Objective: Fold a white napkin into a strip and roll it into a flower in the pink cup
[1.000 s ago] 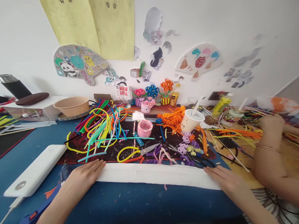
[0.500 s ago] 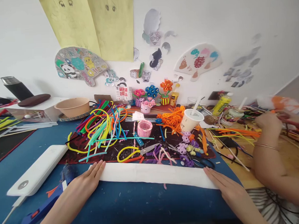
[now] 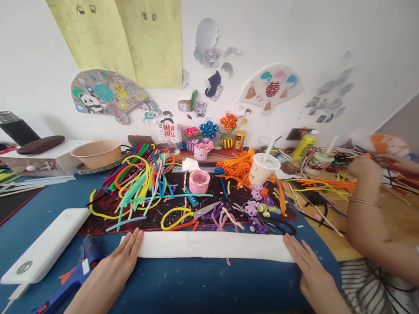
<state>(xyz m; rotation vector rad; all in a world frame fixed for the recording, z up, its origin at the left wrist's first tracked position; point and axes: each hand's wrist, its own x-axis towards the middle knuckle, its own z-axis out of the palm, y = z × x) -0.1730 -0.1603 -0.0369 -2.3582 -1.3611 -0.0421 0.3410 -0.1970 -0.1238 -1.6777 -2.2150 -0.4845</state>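
A long folded strip of white tissue paper (image 3: 214, 245) lies flat across the blue table mat (image 3: 188, 289), near its front. My left hand (image 3: 128, 252) rests on the strip's left end, fingers stretched out and lying flat. On the right end lies my right hand (image 3: 308, 262), its fingers straight and slightly apart. Just behind the strip are scissors (image 3: 201, 212) with orange-red handles, a yellow pipe cleaner loop (image 3: 175, 218) and purple and pink pipe cleaner pieces (image 3: 219, 218). A blue glue gun (image 3: 67, 288) lies beside my left forearm.
A white power bank (image 3: 45, 245) with a cable lies at left. Behind are a pipe cleaner pile (image 3: 143, 179), a pink pot (image 3: 199, 182), a paper cup (image 3: 262, 168) with a straw, and orange pipe cleaner flowers (image 3: 234, 167). At right, another person's arm (image 3: 366, 205) reaches over the wooden table.
The view has shifted slightly, so things appear a little further left. My hands stay on the two ends of the tissue strip; the right hand's fingers have spread slightly.
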